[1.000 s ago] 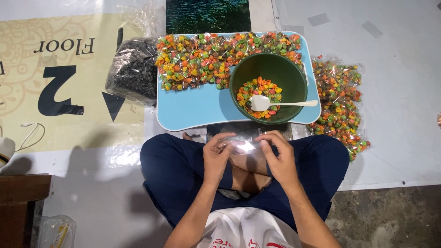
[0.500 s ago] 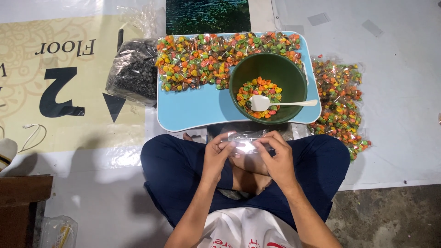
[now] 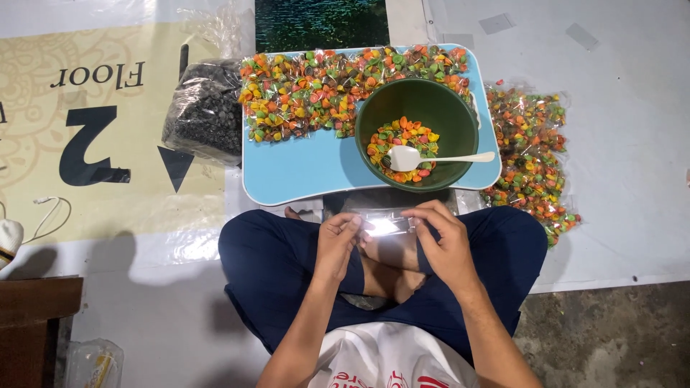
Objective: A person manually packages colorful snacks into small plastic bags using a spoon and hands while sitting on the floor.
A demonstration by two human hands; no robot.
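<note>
Crosswise below near edge of blue tray (image 3: 302,172): clear packet (image 3: 382,224), long axis left-right, ends pinched by left hand (image 3: 336,244) and right hand (image 3: 442,241), equally near.

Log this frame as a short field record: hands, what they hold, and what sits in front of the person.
left hand: pinches left end of a small clear plastic bag
right hand: pinches the bag's right end
bowl: green, on blue tray, partly filled with coloured snack pieces
spoon: white, lying in bowl
tray's far edge: row of filled packets
right of tray: more filled packets
left of tray: bag of dark pieces
</note>
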